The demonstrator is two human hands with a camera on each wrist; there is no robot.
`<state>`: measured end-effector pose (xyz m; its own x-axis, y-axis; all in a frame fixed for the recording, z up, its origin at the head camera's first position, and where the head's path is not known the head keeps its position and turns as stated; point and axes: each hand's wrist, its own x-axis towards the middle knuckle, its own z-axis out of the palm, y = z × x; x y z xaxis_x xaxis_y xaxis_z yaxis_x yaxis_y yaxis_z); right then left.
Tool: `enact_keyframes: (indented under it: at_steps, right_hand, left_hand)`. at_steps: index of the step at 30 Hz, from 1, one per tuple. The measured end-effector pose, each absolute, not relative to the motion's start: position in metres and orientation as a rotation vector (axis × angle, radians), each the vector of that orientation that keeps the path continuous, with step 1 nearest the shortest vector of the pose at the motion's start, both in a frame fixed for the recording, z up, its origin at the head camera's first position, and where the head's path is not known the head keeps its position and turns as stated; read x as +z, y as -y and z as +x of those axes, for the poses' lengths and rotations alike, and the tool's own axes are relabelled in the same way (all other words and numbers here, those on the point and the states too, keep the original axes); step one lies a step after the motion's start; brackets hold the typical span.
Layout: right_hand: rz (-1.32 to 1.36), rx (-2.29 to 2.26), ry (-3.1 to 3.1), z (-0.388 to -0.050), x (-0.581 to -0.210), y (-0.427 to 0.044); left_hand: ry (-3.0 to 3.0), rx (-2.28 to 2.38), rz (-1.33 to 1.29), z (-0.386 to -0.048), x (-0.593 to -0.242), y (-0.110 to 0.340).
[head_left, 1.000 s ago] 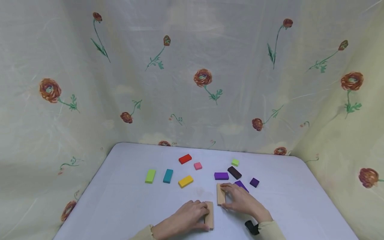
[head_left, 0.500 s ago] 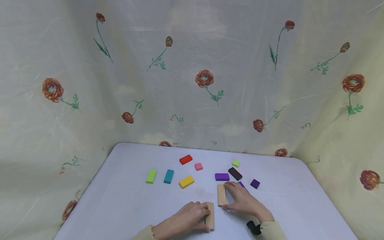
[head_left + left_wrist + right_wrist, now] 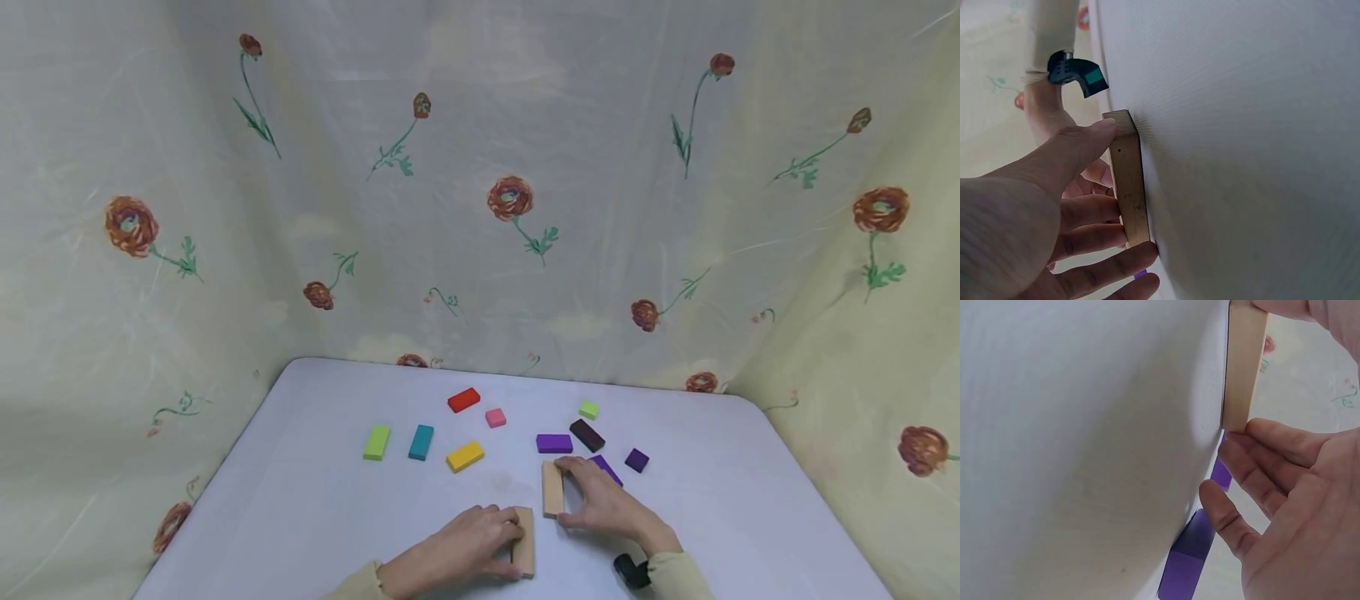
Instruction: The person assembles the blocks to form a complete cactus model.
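Note:
Near the front middle of the table, my left hand (image 3: pixel 476 540) holds a plain wooden block (image 3: pixel 527 546) between the thumb at its near end and fingers at its far end. That block (image 3: pixel 1129 184) lies on the table in the left wrist view. Farther back and to the right, my right hand (image 3: pixel 603 507) grips a second plain wooden block (image 3: pixel 552 492) by its two ends, also on the table. Right behind this hand lies a purple block (image 3: pixel 606 471), partly covered by it. The two wooden blocks stand apart, both pointing roughly away from me.
The white table (image 3: pixel 315 517) also bears purple (image 3: pixel 554 443), dark brown (image 3: pixel 587 435), yellow (image 3: pixel 465 457), teal (image 3: pixel 421 442), lime (image 3: pixel 377 442), red (image 3: pixel 463 400) and pink (image 3: pixel 495 417) blocks, plus small lime (image 3: pixel 588 409) and dark purple (image 3: pixel 637 460) ones. Flowered cloth (image 3: pixel 450 250) hangs around it.

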<state>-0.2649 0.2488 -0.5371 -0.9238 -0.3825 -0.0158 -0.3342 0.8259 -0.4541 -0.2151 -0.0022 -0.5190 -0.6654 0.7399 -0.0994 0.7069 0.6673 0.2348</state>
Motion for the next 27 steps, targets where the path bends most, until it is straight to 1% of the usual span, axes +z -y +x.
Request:
enact_keyframes:
  at_steps: [13,27]
  right_hand:
    - [-0.571,-0.754,-2.934,-0.272,-0.529,-0.244]
    - [-0.670,-0.821,-2.909,-0.281,-0.521,-0.226]
  left_hand:
    - [-2.699,0.274,1.179,-0.217,-0.520,0.003]
    - [-2.704,0.269,1.167,-0.215,-0.521,0.001]
